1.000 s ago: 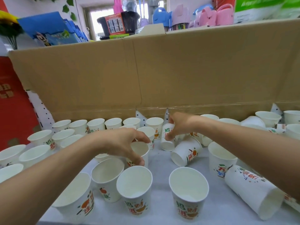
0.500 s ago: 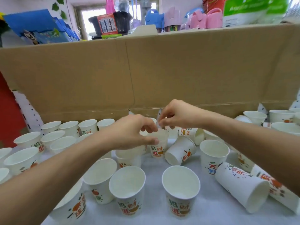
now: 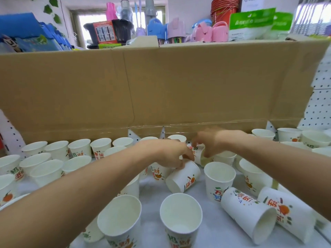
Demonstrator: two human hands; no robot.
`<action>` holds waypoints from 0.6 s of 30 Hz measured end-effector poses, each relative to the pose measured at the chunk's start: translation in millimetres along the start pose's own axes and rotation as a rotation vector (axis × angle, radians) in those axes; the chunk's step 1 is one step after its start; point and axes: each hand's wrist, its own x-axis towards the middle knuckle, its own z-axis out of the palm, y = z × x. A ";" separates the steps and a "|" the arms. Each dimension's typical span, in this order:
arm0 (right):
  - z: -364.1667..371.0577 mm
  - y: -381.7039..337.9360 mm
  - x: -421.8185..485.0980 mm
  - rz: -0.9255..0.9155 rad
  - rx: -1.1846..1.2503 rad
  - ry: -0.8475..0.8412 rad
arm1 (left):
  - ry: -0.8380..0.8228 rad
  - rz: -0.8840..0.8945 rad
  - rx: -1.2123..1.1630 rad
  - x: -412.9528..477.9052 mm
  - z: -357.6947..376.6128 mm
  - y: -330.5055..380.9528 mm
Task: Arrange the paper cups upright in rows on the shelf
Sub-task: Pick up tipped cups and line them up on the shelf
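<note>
The job looks roughly half done. At nine o'clock on the shelf (image 3: 213, 235), the paper cups (image 3: 58, 151) stand upright in orderly rows running back to the cardboard sheet (image 3: 161, 86). From the centre round to four o'clock the order breaks down. Several cups stand loosely out of line, a tipped cup (image 3: 182, 178) lies on its side near the middle, and two fallen cups (image 3: 249, 213) rest side by side at four o'clock.

Both hands work at twelve o'clock near the cardboard. The right hand (image 3: 209, 142) has its fingers and thumb curled round a tilted cup (image 3: 198, 153), lifted at a slant and not yet set down. The left hand (image 3: 166, 154) arches downward with its fingertips at the base of the tipped cup. Blur hides whether it actually grips anything.

The cups carry Chinese characters with orange fruit motifs: 招财 shows on a rear cup at ten o'clock, 财 on a cup under the left hand, and 万 on an upright cup at three o'clock. A green bag (image 3: 250, 24) at one o'clock has white lettering too blurred to read
</note>
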 end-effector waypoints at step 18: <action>-0.9 7.4 17.1 0.001 0.277 0.255 | -0.087 -0.070 -0.156 -60.6 1.4 2.9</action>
